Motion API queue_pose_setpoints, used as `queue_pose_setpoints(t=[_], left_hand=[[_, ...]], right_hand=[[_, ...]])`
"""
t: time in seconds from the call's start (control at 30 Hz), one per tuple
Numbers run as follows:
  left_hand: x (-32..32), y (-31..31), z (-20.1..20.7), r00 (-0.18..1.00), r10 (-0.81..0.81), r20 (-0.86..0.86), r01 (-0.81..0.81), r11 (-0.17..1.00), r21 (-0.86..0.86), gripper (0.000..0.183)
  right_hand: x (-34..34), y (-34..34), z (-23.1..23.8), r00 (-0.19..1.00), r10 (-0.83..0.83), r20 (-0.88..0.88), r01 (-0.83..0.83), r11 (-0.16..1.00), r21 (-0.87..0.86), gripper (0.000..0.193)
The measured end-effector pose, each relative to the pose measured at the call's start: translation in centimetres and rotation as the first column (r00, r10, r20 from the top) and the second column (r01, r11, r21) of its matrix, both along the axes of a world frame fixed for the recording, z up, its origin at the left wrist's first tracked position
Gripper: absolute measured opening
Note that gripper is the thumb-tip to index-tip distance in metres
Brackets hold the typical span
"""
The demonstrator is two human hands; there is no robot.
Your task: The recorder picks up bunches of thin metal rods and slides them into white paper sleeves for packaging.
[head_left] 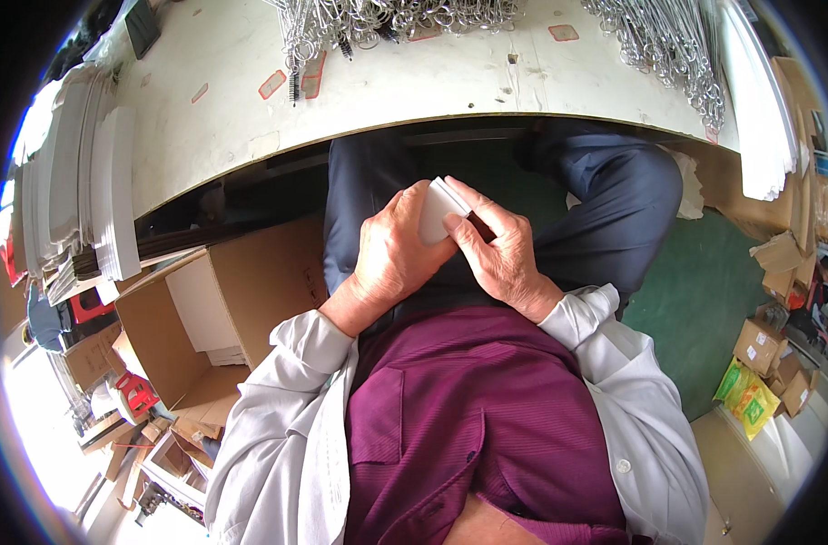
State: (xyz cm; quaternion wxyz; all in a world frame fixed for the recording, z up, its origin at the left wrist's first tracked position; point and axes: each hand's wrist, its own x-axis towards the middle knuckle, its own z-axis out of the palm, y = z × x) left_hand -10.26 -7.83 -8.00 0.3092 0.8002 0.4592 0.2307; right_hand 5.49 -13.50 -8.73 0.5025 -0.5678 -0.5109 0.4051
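Observation:
Between my two hands, above my lap, is a small white folded box [438, 216] seen at a slant, with a thin split along its right edge. My left hand [392, 238] is closed round its left side and underside, its fingers mostly hidden behind it. From the other side my right hand [503, 252] grips it, thumb on the near face and fingers along the far edge. Whether anything is inside the box does not show.
A white worktable [214, 127] crosses ahead, bearing piles of wire-handled brushes [387, 23] and looped metal wires [668, 54]. White card stacks stand at its left [114, 191] and right [763, 118] ends. An open cardboard box [260, 282] sits left of my legs.

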Motion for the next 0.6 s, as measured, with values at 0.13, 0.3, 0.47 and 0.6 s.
queue_pose_setpoints(t=[0.13,0.3,0.47,0.6], left_hand=[[0.0,-0.2,-0.1,1.000,-0.011,-0.008,0.011,1.000,-0.009,0.057],[-0.2,-0.3,-0.1,1.000,0.006,0.026,-0.005,0.999,-0.037,0.055],[-0.3,-0.4,-0.2,0.999,0.007,0.046,-0.004,0.998,-0.058,0.053],[-0.5,-0.8,0.0,1.000,-0.017,0.027,0.018,0.998,-0.058,0.052]], right_hand=[[0.0,-0.2,-0.3,0.999,0.002,0.039,-0.004,0.999,0.053,0.041],[-0.3,-0.5,-0.3,1.000,0.011,0.028,-0.012,0.999,0.033,0.041],[-0.1,-0.9,-0.2,1.000,0.018,0.017,-0.018,1.000,0.001,0.043],[-0.2,-1.0,-0.9,0.997,0.037,0.070,-0.040,0.998,0.055,0.043]])
